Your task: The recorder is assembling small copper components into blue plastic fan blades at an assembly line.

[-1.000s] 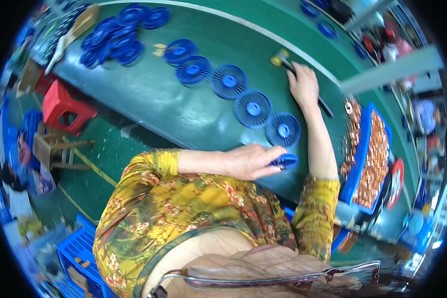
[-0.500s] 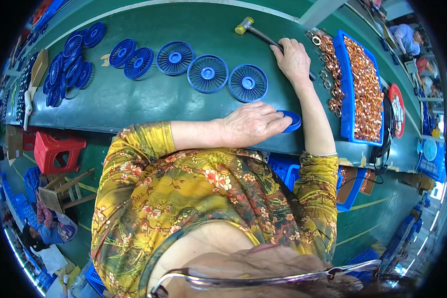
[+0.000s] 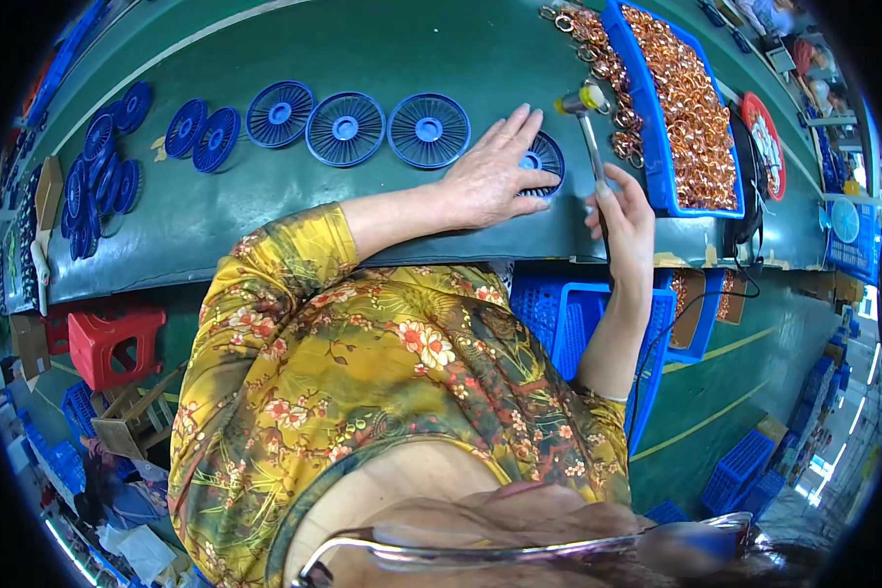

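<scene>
My left hand (image 3: 493,179) lies with fingers spread over a round blue plastic spoked disc (image 3: 547,155), pressing it on the table; the hand hides part of it. To the right, my right hand (image 3: 625,214) is closed around the handle of a mallet (image 3: 594,147) with yellowish faces. Its head is up, just right of the disc and beside loose copper-coloured rings (image 3: 625,120). Left of my left hand, a row of similar blue discs (image 3: 428,130) lies flat on the green table (image 3: 294,211).
A blue tray (image 3: 647,108) full of copper-coloured rings stands at the right, with a red round dish (image 3: 762,147) beyond it. More blue discs (image 3: 98,181) are heaped at the far left. Below the table edge are blue crates (image 3: 583,328) and a red stool (image 3: 116,345).
My right hand has picked up the mallet from the table and drawn it nearer. My left hand has moved from the table edge farther onto the table and spread over the disc.
</scene>
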Tool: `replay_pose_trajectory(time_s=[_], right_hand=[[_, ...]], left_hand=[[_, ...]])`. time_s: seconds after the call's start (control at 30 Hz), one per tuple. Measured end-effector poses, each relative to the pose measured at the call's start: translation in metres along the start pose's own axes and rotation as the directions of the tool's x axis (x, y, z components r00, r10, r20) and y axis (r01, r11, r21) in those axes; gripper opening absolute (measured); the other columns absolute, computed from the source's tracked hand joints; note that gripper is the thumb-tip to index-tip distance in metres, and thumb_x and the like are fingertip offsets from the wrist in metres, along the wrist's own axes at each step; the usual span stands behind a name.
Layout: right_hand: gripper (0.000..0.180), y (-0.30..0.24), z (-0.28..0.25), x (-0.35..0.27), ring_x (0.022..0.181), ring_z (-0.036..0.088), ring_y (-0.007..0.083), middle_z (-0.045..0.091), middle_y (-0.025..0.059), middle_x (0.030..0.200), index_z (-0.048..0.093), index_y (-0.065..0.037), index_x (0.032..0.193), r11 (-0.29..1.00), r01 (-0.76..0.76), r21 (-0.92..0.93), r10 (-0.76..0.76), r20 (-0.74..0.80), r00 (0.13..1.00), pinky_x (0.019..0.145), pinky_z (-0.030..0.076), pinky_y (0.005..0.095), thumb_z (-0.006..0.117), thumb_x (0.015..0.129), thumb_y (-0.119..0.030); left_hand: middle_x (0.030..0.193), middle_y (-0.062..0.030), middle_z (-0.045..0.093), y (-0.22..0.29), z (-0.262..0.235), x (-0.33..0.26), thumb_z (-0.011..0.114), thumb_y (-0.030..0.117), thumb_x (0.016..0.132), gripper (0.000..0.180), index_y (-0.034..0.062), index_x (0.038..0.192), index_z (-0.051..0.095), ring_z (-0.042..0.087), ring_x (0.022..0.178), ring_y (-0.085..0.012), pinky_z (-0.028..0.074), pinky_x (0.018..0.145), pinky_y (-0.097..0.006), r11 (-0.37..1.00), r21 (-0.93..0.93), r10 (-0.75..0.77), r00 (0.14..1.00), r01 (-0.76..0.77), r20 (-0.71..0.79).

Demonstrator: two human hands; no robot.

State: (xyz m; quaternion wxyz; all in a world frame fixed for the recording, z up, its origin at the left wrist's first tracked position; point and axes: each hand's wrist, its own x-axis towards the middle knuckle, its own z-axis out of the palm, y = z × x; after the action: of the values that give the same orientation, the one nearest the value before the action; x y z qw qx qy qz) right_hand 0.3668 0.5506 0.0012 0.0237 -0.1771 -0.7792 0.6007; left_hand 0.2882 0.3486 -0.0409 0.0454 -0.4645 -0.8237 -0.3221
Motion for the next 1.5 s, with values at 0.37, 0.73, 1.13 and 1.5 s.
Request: replay_pose_trajectory(time_s=[0.37, 0.73, 1.13, 1.5], right_hand=[[0.037, 0.014, -0.001, -0.071, 0.107, 0.062, 0.0313, 0.062, 0.0197, 0.116, 0.051, -0.006, 0.132, 0.735, 0.245, -0.632, -0.232, 0.106, 0.967, 0.084, 0.050, 0.0369, 0.052, 0.094, -0.009], [0.034, 0.009, 0.014, -0.054, 0.078, 0.064, 0.0392, 0.065, 0.0224, 0.093, 0.056, -0.012, 0.126, 0.608, 0.334, -0.720, -0.365, 0.119, 0.923, 0.067, 0.051, 0.0449, 0.055, 0.092, -0.014], [0.031, -0.006, -0.011, -0.062, 0.101, 0.064, 0.0293, 0.065, 0.0184, 0.111, 0.060, -0.002, 0.119, 0.803, 0.257, -0.538, -0.141, 0.247, 0.959, 0.086, 0.049, 0.0345, 0.060, 0.089, -0.007], [0.041, -0.016, 0.066, -0.032, 0.071, 0.063, 0.0386, 0.064, 0.0218, 0.083, 0.053, -0.015, 0.131, 0.607, 0.483, -0.631, -0.348, 0.335, 0.876, 0.063, 0.050, 0.0450, 0.056, 0.091, -0.010]], left_hand=[[0.135, -0.0208, 0.041, 0.000, 0.001, 0.008, 0.082, 0.027, 0.066, 0.095, 0.0009, 0.139, 0.027, 0.039, 0.128, -0.0367, 0.034, 0.107, -0.042, 0.950, -0.245, -0.210, 0.976, 0.191, -0.052], [0.138, -0.0221, 0.041, -0.002, -0.002, 0.002, 0.084, 0.026, 0.064, 0.110, 0.0007, 0.145, 0.013, 0.039, 0.129, -0.0361, 0.033, 0.109, -0.041, 0.927, -0.327, -0.213, 0.975, 0.182, -0.060], [0.145, -0.0179, 0.035, -0.056, -0.087, -0.055, 0.083, 0.027, 0.063, 0.107, 0.0090, 0.147, 0.019, 0.028, 0.138, -0.0335, 0.018, 0.115, -0.049, 0.978, 0.064, -0.198, 0.980, 0.200, -0.038], [0.139, -0.0175, 0.042, -0.048, -0.077, -0.043, 0.084, 0.027, 0.062, 0.111, 0.0102, 0.147, 0.014, 0.046, 0.126, -0.0296, 0.016, 0.114, -0.053, 0.961, -0.066, -0.269, 0.963, 0.268, -0.002]])
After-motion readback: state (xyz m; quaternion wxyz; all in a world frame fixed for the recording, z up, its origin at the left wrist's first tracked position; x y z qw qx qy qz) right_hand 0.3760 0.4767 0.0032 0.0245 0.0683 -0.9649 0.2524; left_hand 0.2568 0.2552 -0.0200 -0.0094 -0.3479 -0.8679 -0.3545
